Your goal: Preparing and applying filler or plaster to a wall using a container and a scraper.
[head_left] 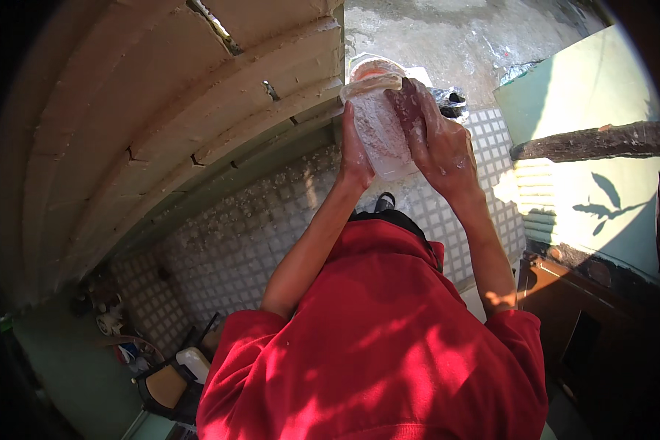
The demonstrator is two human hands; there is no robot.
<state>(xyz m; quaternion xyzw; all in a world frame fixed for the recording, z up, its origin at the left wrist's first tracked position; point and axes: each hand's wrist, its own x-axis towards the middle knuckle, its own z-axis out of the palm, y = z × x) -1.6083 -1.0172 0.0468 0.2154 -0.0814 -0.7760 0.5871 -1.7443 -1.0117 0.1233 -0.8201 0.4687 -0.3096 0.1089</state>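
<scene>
Between my two hands is a translucent plastic container (383, 139), smeared with a whitish-pink paste or powder. It is held up in front of me, tilted, with its rounded rim at the far end. My left hand (355, 152) presses along its left side, the thumb pointing up. My right hand (441, 147) grips its right side with bent fingers, and pale residue marks the skin. Just beyond the container shows part of a round white-rimmed vessel (378, 64) with something orange-pink inside. The container hides most of that vessel.
A cream-painted plank wall (161, 110) rises close on my left. Checkered tiles (235, 242) cover the floor, with wet-looking concrete (447, 37) farther off. A dark item (453, 104) lies beyond my right hand. A pale green wall (579, 88) and brown wooden cabinet (565, 301) stand right.
</scene>
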